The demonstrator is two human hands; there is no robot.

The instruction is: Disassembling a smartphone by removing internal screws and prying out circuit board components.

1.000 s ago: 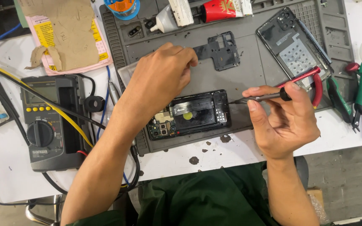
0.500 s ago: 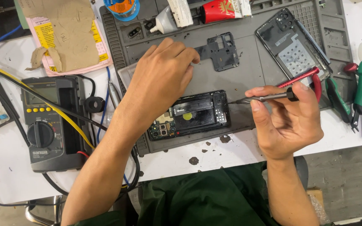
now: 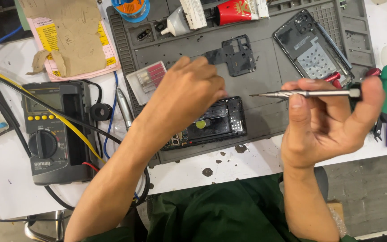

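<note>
Two hands busy: my left hand (image 3: pixel 189 96) rests curled on the opened phone (image 3: pixel 213 123) at frame centre, my right hand (image 3: pixel 332 121) pinches the screwdriver (image 3: pixel 307 93), so I would lower its tip squarely.

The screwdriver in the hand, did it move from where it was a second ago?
Yes. The right hand lifted the screwdriver up and away, so its tip no longer touches the opened phone. It keeps hold of the tool. The left hand stays on the phone, and the phone stays on the grey mat.
</note>
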